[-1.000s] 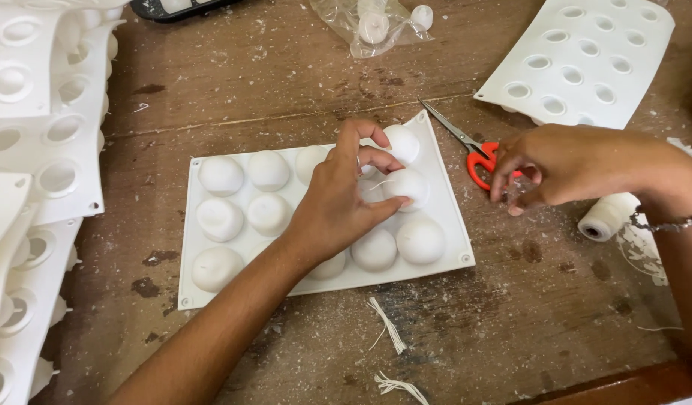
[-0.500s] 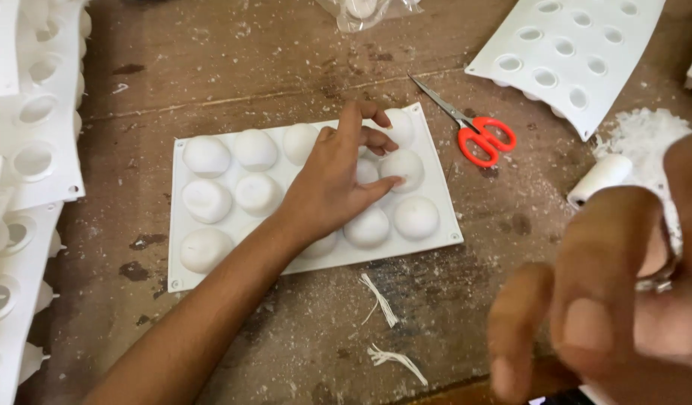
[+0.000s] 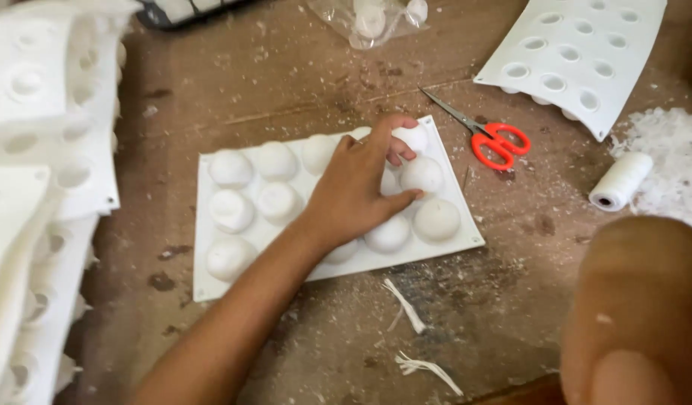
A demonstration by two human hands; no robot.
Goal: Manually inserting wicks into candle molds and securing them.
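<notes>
A white mould tray lies upside down on the wooden table, its round domes pointing up. My left hand rests on its right half. The fingers curl over the domes, the index finger lies on the top-right dome, and the thumb touches another dome. My right hand is very close to the camera at the bottom right, a large blur; its fingers cannot be made out. Red-handled scissors lie on the table, right of the mould, with no hand on them.
Stacked white mould trays fill the left edge. Another tray, holes up, lies at the top right. A spool of white string sits beside white shavings. Also here are string scraps and a plastic bag.
My right hand let go of the scissors, which now lie on the table, and rose close to the camera. My left hand stays on the mould.
</notes>
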